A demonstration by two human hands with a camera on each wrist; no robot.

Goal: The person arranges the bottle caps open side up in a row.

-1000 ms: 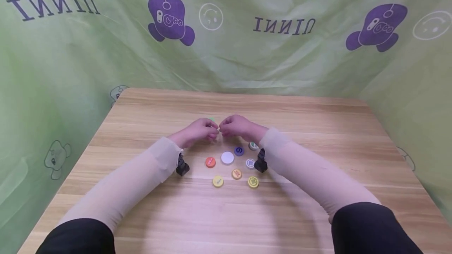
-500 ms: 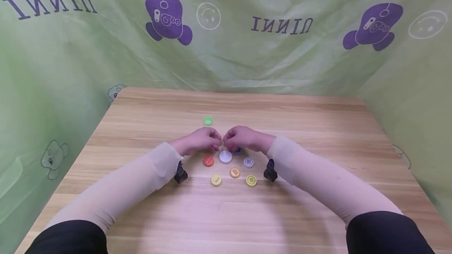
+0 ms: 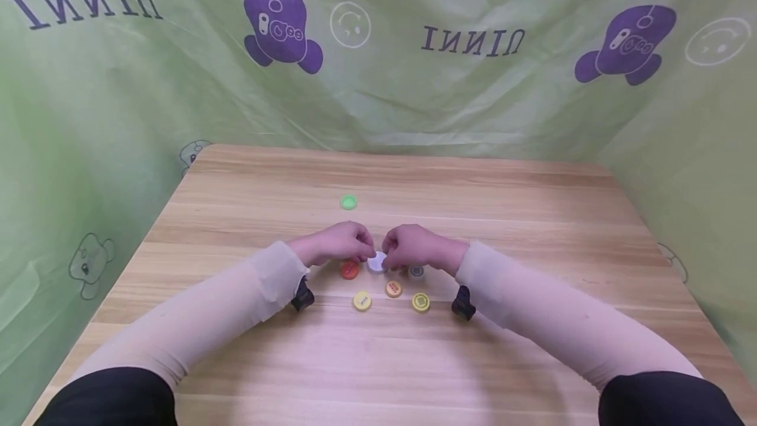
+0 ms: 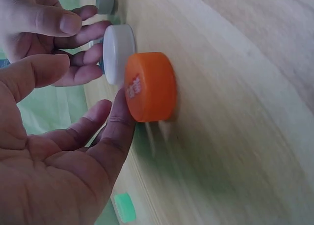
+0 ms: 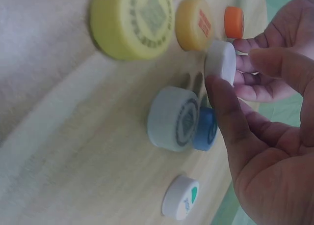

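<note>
We find the white cap between the left hand and the right hand, at the fingertips of both; whether it is raised off the table we cannot tell. We note both hands' fingers spread and slightly bent, each thumb apart from its index finger. We record the orange cap just beside the left index, the blue cap near the right hand, and the green cap farther off.
</note>
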